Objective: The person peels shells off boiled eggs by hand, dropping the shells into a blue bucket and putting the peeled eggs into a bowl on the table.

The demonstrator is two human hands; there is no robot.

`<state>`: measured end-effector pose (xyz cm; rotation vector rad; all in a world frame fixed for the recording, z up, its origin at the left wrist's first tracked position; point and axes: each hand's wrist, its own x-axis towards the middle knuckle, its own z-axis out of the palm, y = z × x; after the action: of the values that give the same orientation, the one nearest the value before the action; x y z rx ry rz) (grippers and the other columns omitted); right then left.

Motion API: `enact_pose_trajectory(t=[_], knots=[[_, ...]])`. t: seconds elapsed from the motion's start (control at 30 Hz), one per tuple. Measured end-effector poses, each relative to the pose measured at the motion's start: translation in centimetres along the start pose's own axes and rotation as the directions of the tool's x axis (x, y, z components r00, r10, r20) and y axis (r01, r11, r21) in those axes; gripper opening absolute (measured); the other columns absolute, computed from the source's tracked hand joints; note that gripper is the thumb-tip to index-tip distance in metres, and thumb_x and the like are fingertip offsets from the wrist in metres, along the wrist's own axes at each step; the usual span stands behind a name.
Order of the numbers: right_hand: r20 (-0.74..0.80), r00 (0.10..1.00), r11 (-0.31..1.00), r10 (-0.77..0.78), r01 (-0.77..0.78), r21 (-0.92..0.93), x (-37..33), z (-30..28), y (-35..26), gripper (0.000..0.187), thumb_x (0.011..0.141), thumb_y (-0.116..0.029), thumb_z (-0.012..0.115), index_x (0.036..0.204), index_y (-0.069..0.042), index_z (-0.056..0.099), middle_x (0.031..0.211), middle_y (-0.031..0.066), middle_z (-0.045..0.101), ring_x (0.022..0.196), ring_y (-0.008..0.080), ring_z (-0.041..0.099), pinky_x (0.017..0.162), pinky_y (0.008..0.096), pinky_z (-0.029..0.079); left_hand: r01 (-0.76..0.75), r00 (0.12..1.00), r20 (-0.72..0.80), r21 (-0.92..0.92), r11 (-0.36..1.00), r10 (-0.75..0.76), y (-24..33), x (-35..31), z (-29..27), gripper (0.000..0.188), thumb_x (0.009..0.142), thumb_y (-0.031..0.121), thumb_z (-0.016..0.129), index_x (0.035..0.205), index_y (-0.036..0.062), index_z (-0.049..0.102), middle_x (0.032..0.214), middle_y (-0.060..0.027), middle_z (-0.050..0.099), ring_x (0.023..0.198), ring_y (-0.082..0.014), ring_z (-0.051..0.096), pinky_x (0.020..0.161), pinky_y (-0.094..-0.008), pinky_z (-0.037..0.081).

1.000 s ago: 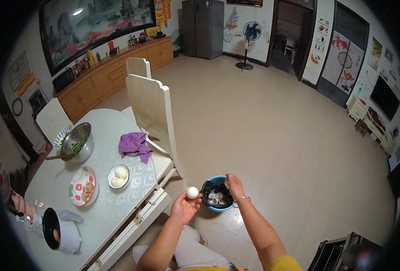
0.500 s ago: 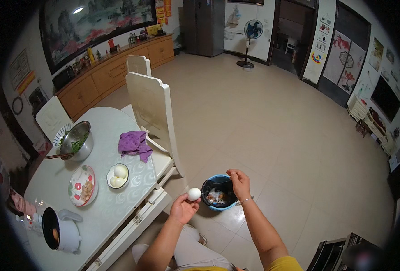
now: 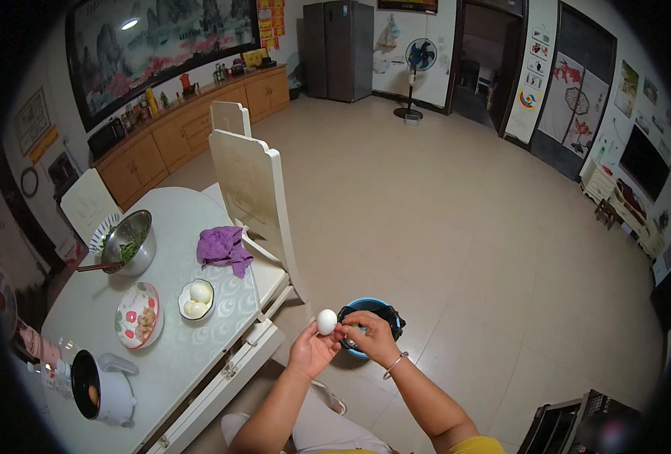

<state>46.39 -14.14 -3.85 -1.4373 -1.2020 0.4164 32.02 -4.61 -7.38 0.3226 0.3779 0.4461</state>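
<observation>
Left hand closed on smooth white oval egg, presumably steadying it; right hand at egg's 4 o'clock, fingertip closure unclear, above round blue bin.

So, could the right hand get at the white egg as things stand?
Likely yes: the right hand is close beside the white egg, whose top is uncovered in the left hand.

Table: steel bowl at eleven o'clock, cloth at one, egg bowl at two, patterned bowl central, pot at seven.
</observation>
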Motion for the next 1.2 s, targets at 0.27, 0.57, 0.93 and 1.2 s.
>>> enact_pose_trajectory(t=[0.27, 0.57, 0.93, 1.2], knots=[[-0.111, 0.985, 0.975, -0.134, 0.111, -0.193, 0.1, 1.1, -0.1, 0.013, 0.071, -0.012, 0.069, 0.079, -0.004, 0.062, 0.082, 0.0087, 0.063, 0.081, 0.0257, 0.059, 0.074, 0.0351, 0.046, -0.010, 1.000, -0.029, 0.024, 1.000, 0.011, -0.6, 0.5, -0.4, 0.034, 0.091, 0.029, 0.041, 0.116, 0.0066, 0.047, 0.106, -0.0082, 0.055, 0.096, -0.0215, 0.052, 0.077, -0.0334, 0.042], [-0.117, 0.978, 0.933, -0.174, 0.126, -0.337, 0.3, 1.4, 0.3, 0.009, 0.072, -0.012, 0.064, 0.074, -0.005, 0.059, 0.080, 0.0088, 0.061, 0.080, 0.0283, 0.058, 0.072, 0.0379, 0.044, -0.071, 0.996, -0.049, 0.108, 0.992, 0.076, -0.9, 0.3, 0.8, 0.033, 0.092, 0.028, 0.039, 0.117, 0.0073, 0.045, 0.114, -0.0092, 0.050, 0.103, -0.0233, 0.048, 0.087, -0.0369, 0.041], [-0.182, 0.976, 0.893, -0.118, 0.024, -0.449, 0.0, -0.7, 7.1, 0.008, 0.076, -0.009, 0.059, 0.078, -0.001, 0.059, 0.082, 0.0137, 0.062, 0.080, 0.0311, 0.059, 0.070, 0.0387, 0.046, 0.032, 0.991, -0.129, 0.011, 0.999, -0.030, 0.0, 0.4, -0.3, 0.038, 0.091, 0.033, 0.037, 0.111, 0.0029, 0.049, 0.086, -0.0120, 0.058, 0.076, -0.0220, 0.053, 0.068, -0.0354, 0.043], [-0.026, 0.985, 0.549, 0.171, -0.118, -0.827, 0.3, -2.4, 12.9, 0.024, 0.074, -0.029, 0.062, 0.061, -0.009, 0.065, 0.064, 0.0085, 0.062, 0.069, 0.0270, 0.059, 0.063, 0.0421, 0.044, 0.087, 0.996, 0.028, -0.071, 0.994, -0.085, 0.7, 0.2, -0.7, 0.046, 0.092, 0.037, 0.033, 0.108, -0.0005, 0.054, 0.072, -0.0082, 0.056, 0.065, -0.0204, 0.049, 0.063, -0.0322, 0.041]])
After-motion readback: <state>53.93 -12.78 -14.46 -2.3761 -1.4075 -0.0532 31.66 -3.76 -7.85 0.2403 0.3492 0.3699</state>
